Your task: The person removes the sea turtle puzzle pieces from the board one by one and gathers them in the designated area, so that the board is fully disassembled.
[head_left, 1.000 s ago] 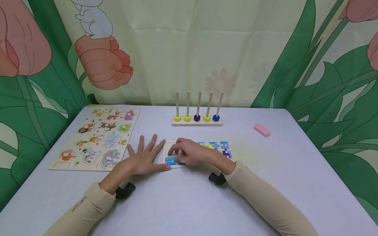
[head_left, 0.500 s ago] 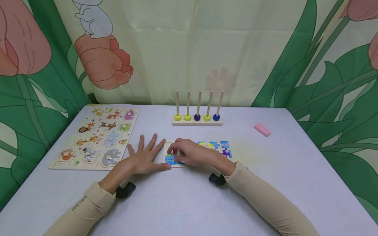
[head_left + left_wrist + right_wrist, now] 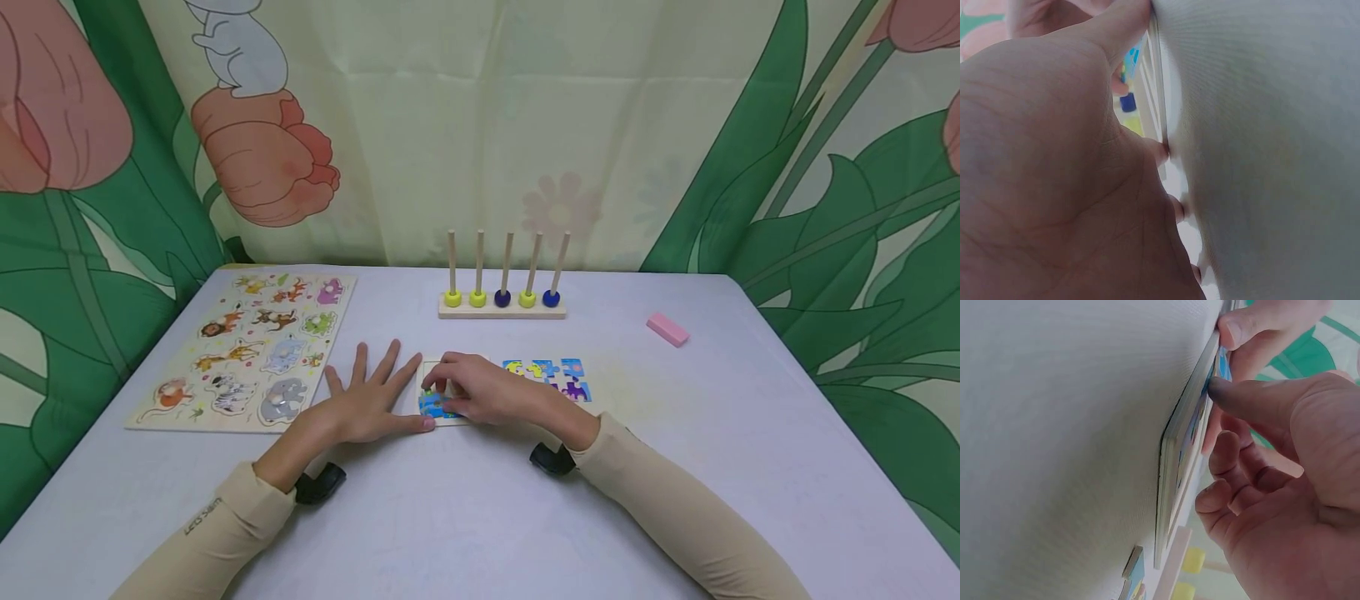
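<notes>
Left hand (image 3: 362,410) splayed, thumb touching the puzzle board (image 3: 430,371); right hand (image 3: 483,388) curled over blue pieces (image 3: 432,406) within it, whether pinching I can't tell. They look light, stiff; I'd grip their edges.

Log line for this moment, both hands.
left hand: spread, thumb on puzzle frame | right hand: thumb touching blue puzzle pieces | other pieces: right of frame

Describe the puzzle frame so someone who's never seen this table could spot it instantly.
On the white table, find the peg stand at the back. In front of it, between the animal board and some loose pieces, lies the frame, under the right hand. It alone has a pale rim round blue jigsaw pieces.
</notes>
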Demonstrator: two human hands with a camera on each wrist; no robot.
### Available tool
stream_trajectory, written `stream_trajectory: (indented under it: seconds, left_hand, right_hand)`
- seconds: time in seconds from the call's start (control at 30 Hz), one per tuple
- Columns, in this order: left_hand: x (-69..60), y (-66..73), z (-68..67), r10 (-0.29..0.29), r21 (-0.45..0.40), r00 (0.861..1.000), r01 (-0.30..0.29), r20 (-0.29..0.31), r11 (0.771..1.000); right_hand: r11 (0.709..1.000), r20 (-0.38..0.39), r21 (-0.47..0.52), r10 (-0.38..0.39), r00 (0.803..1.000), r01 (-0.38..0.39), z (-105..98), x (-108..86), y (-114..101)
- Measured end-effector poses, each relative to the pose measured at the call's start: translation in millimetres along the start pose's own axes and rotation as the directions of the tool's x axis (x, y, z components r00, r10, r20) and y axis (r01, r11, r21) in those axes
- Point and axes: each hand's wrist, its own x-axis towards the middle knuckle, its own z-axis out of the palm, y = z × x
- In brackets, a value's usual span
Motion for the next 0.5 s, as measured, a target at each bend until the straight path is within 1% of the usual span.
stream_trajectory:
  seconds: [0.3,0.5]
  left_hand:
    - [1.6,-0.1,0.8,-0.005,0.006,1.0,0.005,-0.002,1.0]
    - [1.1,0.0,0.7,-0.003,-0.004,1.0,0.003,0.0,1.0]
  right_hand:
    - [1.0,0.006,-0.005,-0.014,1.0,0.014,-0.1,-1.2,0.5]
    - [1.0,0.009,-0.019,-0.006,1.0,0.006,0.8,-1.1,-0.2]
